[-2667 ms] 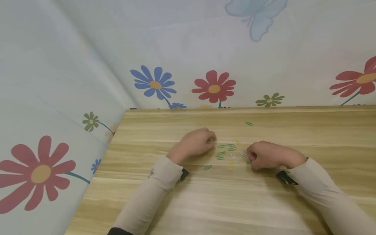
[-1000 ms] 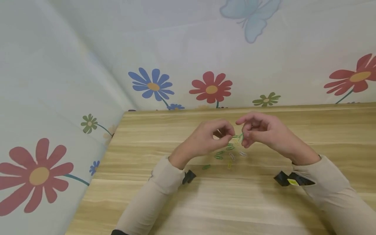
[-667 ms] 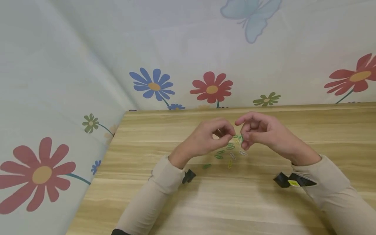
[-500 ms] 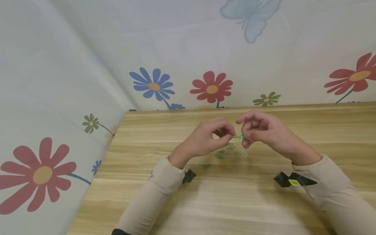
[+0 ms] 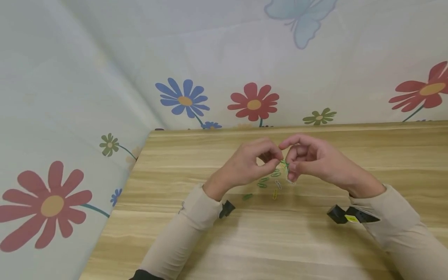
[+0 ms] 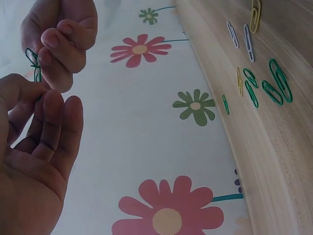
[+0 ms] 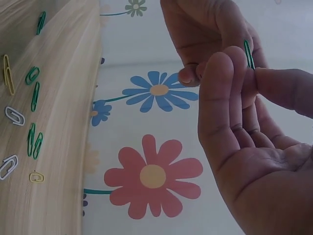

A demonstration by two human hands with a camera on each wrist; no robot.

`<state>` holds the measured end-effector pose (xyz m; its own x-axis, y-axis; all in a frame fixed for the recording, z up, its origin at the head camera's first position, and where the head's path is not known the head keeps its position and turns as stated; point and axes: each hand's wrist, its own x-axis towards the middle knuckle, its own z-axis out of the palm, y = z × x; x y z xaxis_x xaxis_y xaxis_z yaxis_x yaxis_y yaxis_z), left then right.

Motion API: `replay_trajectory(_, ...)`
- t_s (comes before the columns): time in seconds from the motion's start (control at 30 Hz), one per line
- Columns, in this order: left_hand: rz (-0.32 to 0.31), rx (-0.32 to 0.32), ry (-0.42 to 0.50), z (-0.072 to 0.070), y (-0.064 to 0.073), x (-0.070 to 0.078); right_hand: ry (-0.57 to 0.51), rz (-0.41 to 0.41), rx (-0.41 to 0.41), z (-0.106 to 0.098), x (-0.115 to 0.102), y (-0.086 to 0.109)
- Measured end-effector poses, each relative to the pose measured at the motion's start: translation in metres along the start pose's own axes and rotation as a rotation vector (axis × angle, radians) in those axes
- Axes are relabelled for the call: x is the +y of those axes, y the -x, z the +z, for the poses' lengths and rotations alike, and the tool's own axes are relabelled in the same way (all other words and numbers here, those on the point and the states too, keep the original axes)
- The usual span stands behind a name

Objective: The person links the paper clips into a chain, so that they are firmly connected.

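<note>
In the head view my left hand [image 5: 245, 163] and right hand [image 5: 320, 159] meet over the table. Thumb and fingers of the left pinch a green paper clip [image 5: 282, 161]. My right fingertips pinch a second green paper clip [image 6: 31, 55], seen in the left wrist view at the end of the first; the two overlap there. The right wrist view shows a green clip [image 7: 248, 53] standing up at the right thumb and fingertips. Below the hands lie several loose paper clips: green [image 5: 261, 185], white [image 5: 278, 184] and yellow [image 5: 275, 194].
The wood-grain table [image 5: 280, 241] meets a white cloth backdrop [image 5: 210, 50] printed with flowers, behind and at the left. A lone green clip [image 5: 247, 196] lies left of the others. Black devices [image 5: 336, 214] sit at both wrists.
At first my hands were apart, low beside the scattered clips; they then came up together with green clips between them. Over the last half second the fingertips have drawn slightly closer.
</note>
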<state>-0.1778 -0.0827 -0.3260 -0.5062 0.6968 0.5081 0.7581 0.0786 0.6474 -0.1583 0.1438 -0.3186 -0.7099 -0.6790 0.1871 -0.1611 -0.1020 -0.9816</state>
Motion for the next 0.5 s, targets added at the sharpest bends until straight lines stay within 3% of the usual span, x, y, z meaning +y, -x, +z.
replay_trajectory(0.23,0.034,0.007,-0.030,0.0013,0.0006,0.0016,0.034,0.021,-0.031,0.0017,0.0001,-0.0009)
replay_trajectory(0.5,0.045,0.027,-0.043,-0.0020,0.0001,0.0053,0.285,0.068,0.024,-0.0005,0.0009,0.0002)
